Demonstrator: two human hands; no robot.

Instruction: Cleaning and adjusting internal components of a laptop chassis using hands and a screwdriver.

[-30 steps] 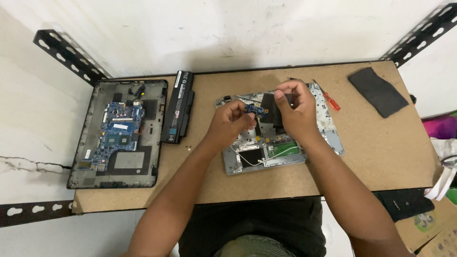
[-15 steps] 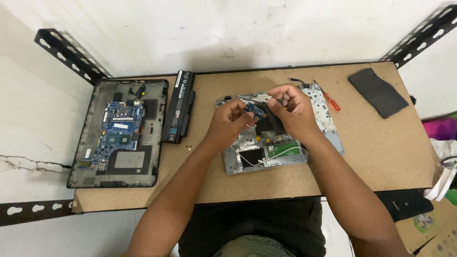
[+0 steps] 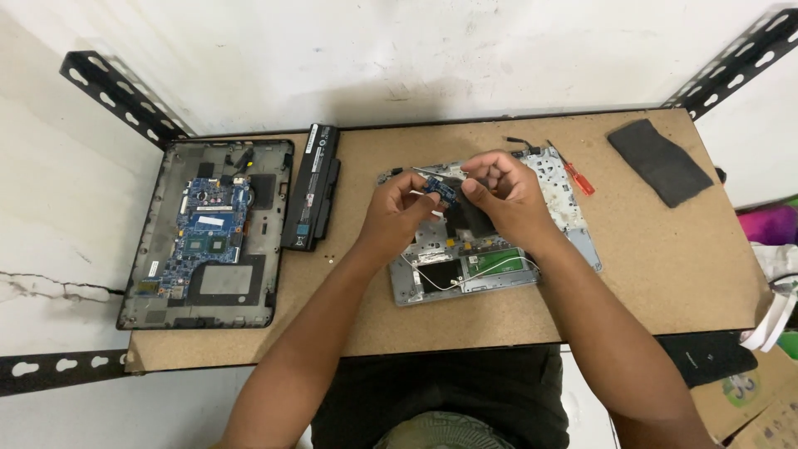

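Both hands have drifted a bit toward the bench's back edge since a second ago. Left hand (image 3: pixel 397 208) and right hand (image 3: pixel 499 189) each pinch the small blue circuit board (image 3: pixel 440 193) above the opened laptop chassis (image 3: pixel 490 266). Squeeze or twist too hard and it could flex or drop onto the loose white wires (image 3: pixel 432 278).

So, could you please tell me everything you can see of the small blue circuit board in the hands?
The small blue circuit board is a little flat piece, pinched between the fingers of the left hand and right hand. It is held just above the opened grey laptop chassis, roughly level. Its finer parts are too small to tell.
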